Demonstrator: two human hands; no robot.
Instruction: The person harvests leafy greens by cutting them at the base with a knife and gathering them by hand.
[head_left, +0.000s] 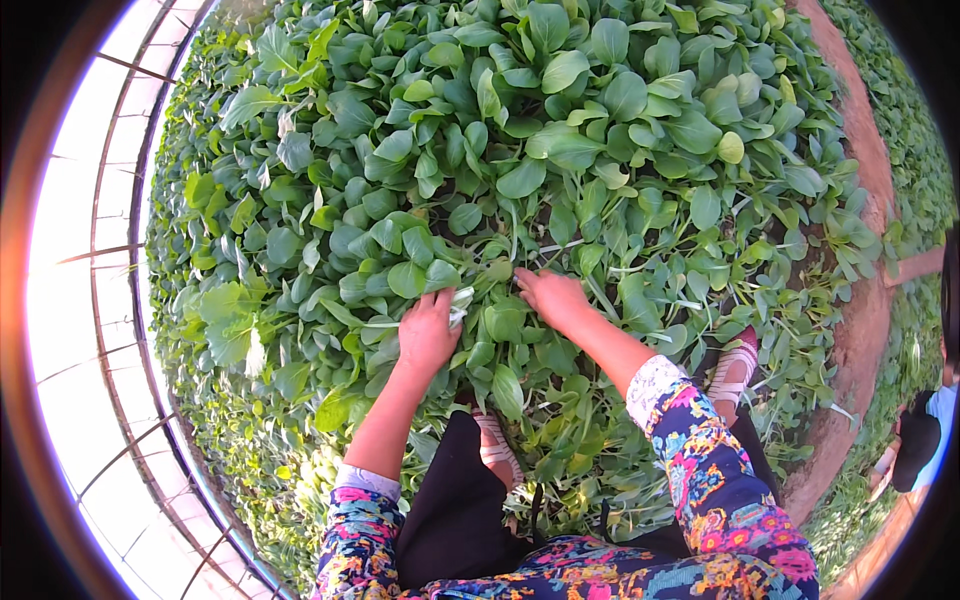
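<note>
My left hand (431, 326) is closed around a bunch of leafy greens (409, 259). The pale cut ends of the stems (460, 306) stick out beside its fingers, and the broad leaves fan out beyond them. To the right of it, my right hand (555, 298) reaches down among low green plants (499, 270). Its fingertips point toward the stems near the soil. Leaves and the angle partly hide those fingers, so whether they grip anything is unclear.
Dense leafy greens (570, 97) fill the bed ahead. My sandalled feet (499, 450) stand among plants. A bare soil path (855, 360) curves along the right, with another person (926, 435) beyond it. Along the left runs a bright translucent wall with metal ribs (112, 247).
</note>
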